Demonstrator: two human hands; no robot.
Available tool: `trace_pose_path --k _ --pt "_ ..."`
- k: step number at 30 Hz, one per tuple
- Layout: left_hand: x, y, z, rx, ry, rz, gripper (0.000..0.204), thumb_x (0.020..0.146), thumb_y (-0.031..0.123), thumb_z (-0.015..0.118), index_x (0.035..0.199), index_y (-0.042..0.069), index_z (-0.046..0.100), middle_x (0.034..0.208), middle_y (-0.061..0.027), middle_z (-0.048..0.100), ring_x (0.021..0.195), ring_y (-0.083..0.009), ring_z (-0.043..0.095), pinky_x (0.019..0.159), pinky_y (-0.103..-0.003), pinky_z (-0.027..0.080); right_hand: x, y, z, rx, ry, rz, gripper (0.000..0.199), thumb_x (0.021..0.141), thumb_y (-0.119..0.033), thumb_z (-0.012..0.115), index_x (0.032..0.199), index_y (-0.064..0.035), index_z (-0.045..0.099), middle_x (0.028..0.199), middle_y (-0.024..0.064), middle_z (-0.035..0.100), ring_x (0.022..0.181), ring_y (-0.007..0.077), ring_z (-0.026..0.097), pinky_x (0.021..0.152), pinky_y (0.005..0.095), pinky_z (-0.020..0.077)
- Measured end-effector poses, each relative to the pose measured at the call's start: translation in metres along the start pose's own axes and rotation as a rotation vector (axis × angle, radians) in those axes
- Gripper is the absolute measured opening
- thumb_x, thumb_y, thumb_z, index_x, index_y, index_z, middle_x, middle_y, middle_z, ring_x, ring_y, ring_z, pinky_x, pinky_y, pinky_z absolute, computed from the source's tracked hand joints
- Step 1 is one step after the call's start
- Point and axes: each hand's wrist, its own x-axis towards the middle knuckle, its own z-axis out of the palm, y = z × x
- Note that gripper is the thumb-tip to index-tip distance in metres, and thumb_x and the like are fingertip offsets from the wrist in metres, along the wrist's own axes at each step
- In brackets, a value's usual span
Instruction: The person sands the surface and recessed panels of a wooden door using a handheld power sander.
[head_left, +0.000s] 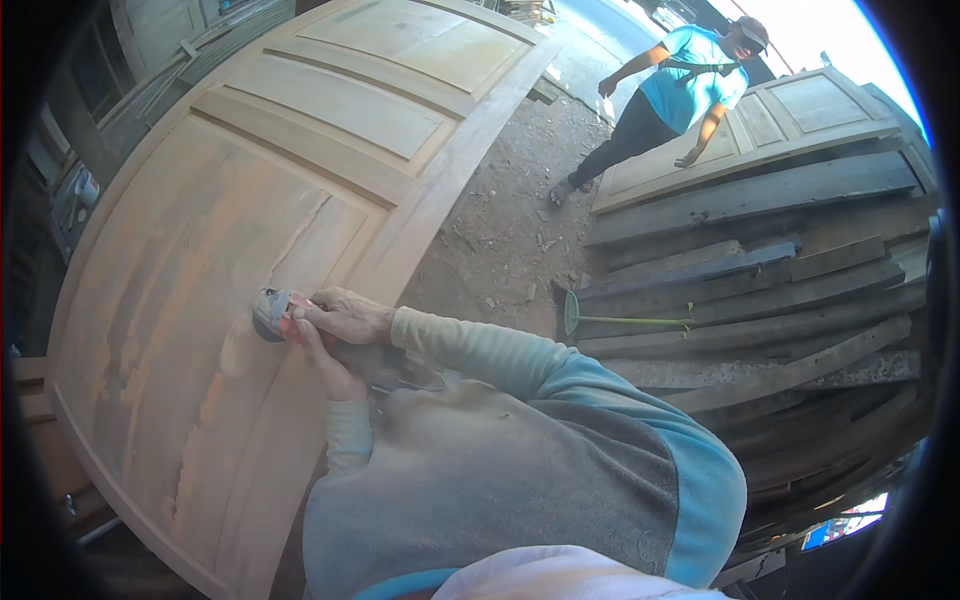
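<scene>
A large panelled wooden door [200,250] lies flat in front of me, its lower panel streaked with pale sanded patches. Both my hands grip a small power sander [270,314] with a grey round head and a red body, pressed onto the panel. My right hand [347,315] wraps over the top of the tool. Just below it, my left hand [335,374] holds the tool's body from underneath. Both forearms are in dusty light sleeves.
Another person [680,90] in a blue shirt leans on a second wooden door [800,120] at the upper right. Dark planks [760,290] are stacked on the right, with a green-handled rake [620,321] lying on them. Dirt ground with wood scraps [500,230] runs between.
</scene>
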Motion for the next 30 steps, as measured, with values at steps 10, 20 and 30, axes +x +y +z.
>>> trace_pose_path --k 10,20,30 --pt "-0.031 0.009 -0.005 -0.082 -0.146 -0.053 0.076 0.11 0.061 0.039 0.166 0.012 0.025 0.169 -0.0066 0.031 0.156 -0.0244 0.031 0.128 -0.042 0.027 -0.059 -0.015 0.018 -0.045 0.188 -0.073 0.079 0.103 -0.064 0.044 0.103 0.0112 0.067 0.102 0.0333 0.07 0.1 0.0426 0.071 0.088 0.0471 0.0514" --pt "-0.043 0.006 -0.007 -0.148 -0.31 -0.121 0.076 0.111 0.059 0.037 0.167 0.011 0.022 0.173 -0.0063 0.024 0.159 -0.0232 0.024 0.131 -0.041 0.021 -0.094 -0.022 0.022 -0.021 0.307 -0.029 0.082 0.103 -0.067 0.044 0.107 0.0121 0.067 0.106 0.0349 0.07 0.104 0.0437 0.07 0.09 0.0471 0.0513" --pt "-0.05 0.008 -0.006 -0.115 -0.295 -0.148 0.072 0.11 0.062 0.034 0.167 0.018 0.027 0.172 -0.001 0.028 0.157 -0.0216 0.027 0.129 -0.041 0.025 -0.095 -0.018 0.024 -0.042 0.282 -0.002 0.081 0.102 -0.066 0.045 0.108 0.011 0.068 0.103 0.0325 0.071 0.101 0.0425 0.071 0.087 0.0479 0.052"
